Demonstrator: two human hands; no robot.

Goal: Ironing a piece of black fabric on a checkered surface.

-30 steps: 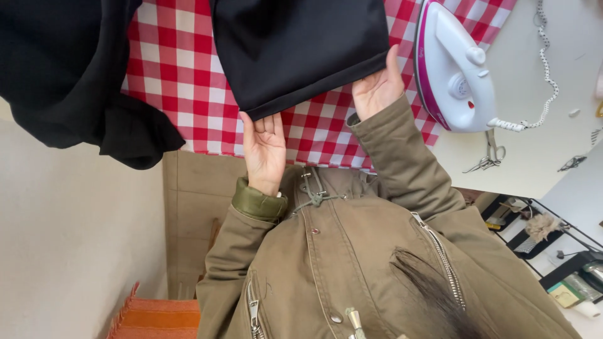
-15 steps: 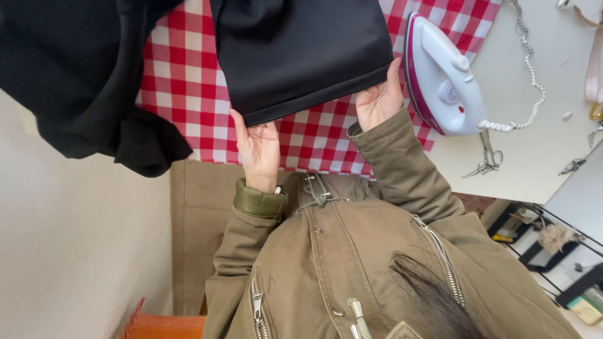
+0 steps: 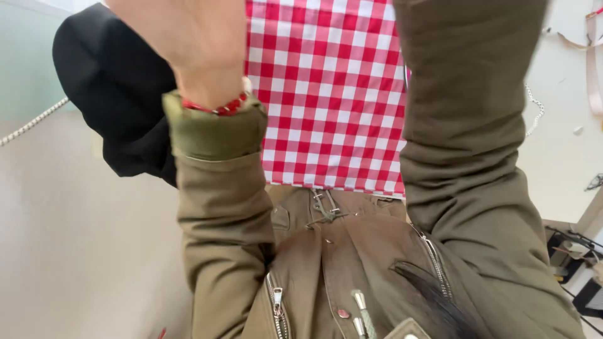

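My left hand is raised close to the camera at the top of the head view, over a red-and-white checked cloth. Only its heel and wrist show, with a red bracelet above the olive cuff; the fingers are cut off by the frame's top edge. My right sleeve runs up out of the frame, so my right hand is hidden. A black garment lies bunched at the left, beside my left forearm. I cannot tell whether either hand holds it.
The checked cloth covers a board in front of my olive jacket. A beaded chain lies on the white surface at right. A pale cord crosses the left. A dark wire rack sits at lower right.
Both arms have reached far forward and up, and the view has closed in. The folded black piece and the iron are out of sight; both hands were on the cloth's near edge before.
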